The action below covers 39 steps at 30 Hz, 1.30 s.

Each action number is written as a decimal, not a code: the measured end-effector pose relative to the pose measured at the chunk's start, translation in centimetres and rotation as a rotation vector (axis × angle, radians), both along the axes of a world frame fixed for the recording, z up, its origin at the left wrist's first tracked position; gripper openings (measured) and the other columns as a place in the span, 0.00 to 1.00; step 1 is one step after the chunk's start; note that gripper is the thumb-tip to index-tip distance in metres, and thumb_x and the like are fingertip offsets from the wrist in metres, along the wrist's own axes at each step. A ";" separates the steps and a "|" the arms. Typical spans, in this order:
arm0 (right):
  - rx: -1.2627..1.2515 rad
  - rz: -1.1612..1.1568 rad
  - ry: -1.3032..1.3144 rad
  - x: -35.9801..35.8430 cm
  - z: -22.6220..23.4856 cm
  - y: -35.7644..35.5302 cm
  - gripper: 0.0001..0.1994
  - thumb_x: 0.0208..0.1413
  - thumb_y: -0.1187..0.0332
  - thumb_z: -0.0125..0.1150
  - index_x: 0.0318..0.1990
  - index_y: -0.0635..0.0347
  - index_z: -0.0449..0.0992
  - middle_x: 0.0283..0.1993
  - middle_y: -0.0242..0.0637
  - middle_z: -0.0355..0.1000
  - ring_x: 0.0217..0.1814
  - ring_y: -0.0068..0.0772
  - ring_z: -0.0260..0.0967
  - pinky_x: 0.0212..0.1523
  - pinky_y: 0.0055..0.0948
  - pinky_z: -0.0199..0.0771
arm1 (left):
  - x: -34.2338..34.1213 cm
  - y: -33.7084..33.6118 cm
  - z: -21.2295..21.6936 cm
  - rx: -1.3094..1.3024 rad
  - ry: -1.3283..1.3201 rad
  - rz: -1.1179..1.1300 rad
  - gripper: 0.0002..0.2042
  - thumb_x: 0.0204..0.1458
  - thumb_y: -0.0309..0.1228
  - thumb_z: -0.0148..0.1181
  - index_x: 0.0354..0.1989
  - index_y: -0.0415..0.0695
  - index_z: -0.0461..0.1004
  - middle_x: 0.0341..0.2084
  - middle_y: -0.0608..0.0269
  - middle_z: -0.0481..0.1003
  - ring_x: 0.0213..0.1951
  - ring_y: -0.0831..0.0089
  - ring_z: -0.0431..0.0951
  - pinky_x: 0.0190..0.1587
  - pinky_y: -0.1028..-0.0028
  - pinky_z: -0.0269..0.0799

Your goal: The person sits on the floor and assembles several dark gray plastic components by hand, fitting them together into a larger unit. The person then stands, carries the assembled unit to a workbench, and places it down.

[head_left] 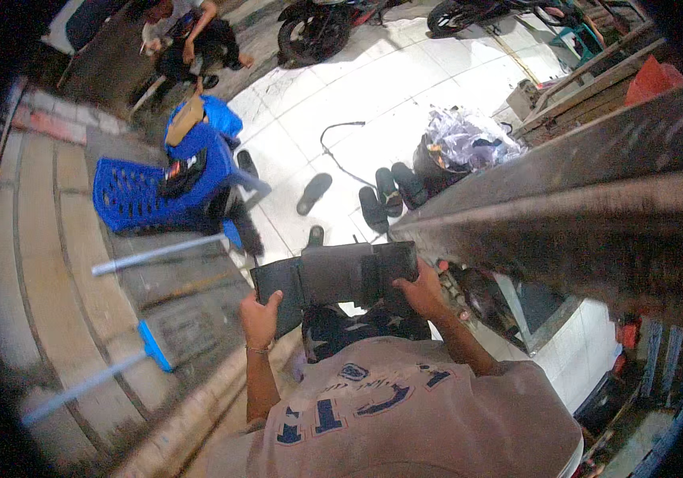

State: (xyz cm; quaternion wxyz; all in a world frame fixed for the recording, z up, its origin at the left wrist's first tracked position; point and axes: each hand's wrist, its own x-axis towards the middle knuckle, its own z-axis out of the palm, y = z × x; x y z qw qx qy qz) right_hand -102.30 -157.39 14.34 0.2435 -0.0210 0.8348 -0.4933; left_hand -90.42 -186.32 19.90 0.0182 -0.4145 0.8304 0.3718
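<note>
A dark folding case (337,275) is spread in front of me like an opened wallet, with a greyish middle panel and a black panel on either side. My left hand (260,319) grips the left panel, its thumb on top. At the other end my right hand (423,288) pinches the edge of the right panel. The fingers of both hands are mostly hidden under the case. Below it show patterned dark shorts (365,328).
A blue plastic chair (130,197) with things on it stands at left, near a blue-headed squeegee (154,346). Black sandals (314,193) lie on white tiles. A stuffed bin (469,143) and wooden beam (580,207) are at right. Motorcycles (314,32) and a seated person (186,36) are farther off.
</note>
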 end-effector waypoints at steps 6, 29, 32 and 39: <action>-0.084 -0.284 -0.093 -8.8 -1.2 -6.3 0.20 0.39 0.73 0.63 0.44 0.64 0.70 0.37 0.46 0.74 0.42 0.42 0.72 0.46 0.36 0.67 | -15.2 -9.1 -1.0 0.122 0.029 -0.234 0.13 0.42 0.31 0.62 0.30 0.32 0.74 0.22 0.50 0.77 0.25 0.65 0.77 0.32 0.68 0.70; 0.024 -0.981 -0.121 -50.0 0.2 -14.9 0.29 0.34 0.80 0.62 0.50 0.73 0.65 0.47 0.48 0.68 0.45 0.39 0.66 0.47 0.31 0.65 | -73.4 -13.9 -0.8 0.072 -0.023 -0.790 0.16 0.41 0.38 0.60 0.29 0.33 0.74 0.24 0.40 0.74 0.33 0.47 0.75 0.39 0.58 0.70; 0.188 -1.007 -0.113 -55.7 2.0 -13.4 0.31 0.34 0.78 0.63 0.51 0.75 0.63 0.48 0.48 0.67 0.46 0.39 0.65 0.48 0.31 0.64 | -79.6 -11.9 -0.4 0.079 -0.034 -0.816 0.18 0.42 0.38 0.59 0.31 0.32 0.73 0.24 0.40 0.74 0.33 0.47 0.75 0.39 0.58 0.70; -0.128 -1.113 -0.029 -67.5 1.5 -7.4 0.29 0.33 0.82 0.62 0.50 0.74 0.65 0.48 0.48 0.68 0.47 0.41 0.65 0.50 0.34 0.63 | -95.2 -5.0 -0.2 0.093 0.045 -0.929 0.17 0.41 0.38 0.61 0.29 0.31 0.73 0.23 0.40 0.74 0.30 0.47 0.76 0.37 0.59 0.70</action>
